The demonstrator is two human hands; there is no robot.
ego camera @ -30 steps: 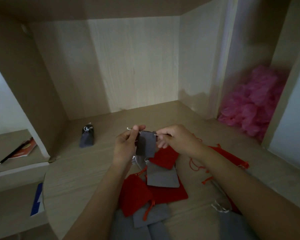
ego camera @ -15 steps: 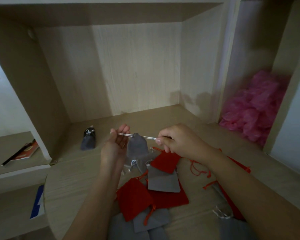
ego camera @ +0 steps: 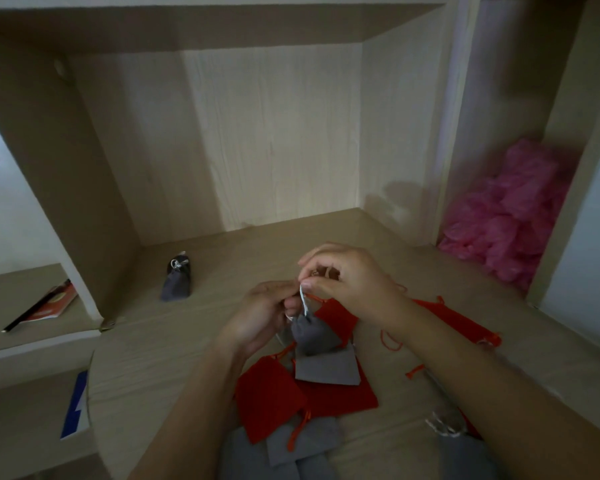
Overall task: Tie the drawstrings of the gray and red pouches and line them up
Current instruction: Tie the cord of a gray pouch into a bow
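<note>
Two hands meet again: our left hand point(ego camera: 257, 318) grips the gray pouch point(ego camera: 314, 336), mouth now cinched, above the tabletop point(ego camera: 174, 348)'s near pile point(ego camera: 271, 393); our right hand point(ego camera: 349, 278) pinches its drawstring point(ego camera: 303, 301) in curled fingers point(ego camera: 309, 285). Knotting comes next, we reckon.

Person, two arms in view, both bare. Left grip point(ego camera: 260, 317): bare hand, mostly the back and thumb side showing, fingertips hidden. Right grip point(ego camera: 347, 282): bare hand, rounded knuckles, short pale thumbnail point(ego camera: 307, 285) visible. Left forearm point(ego camera: 194, 410): bare from wrist to the near edge of frame, smooth, dimly lit. Right forearm point(ego camera: 482, 386): bare too, looks wider toward the near right corner, near end blurred. Uncovered wherever either arm shows. Low light, so fine detail on the fingers cannot be told.
</note>
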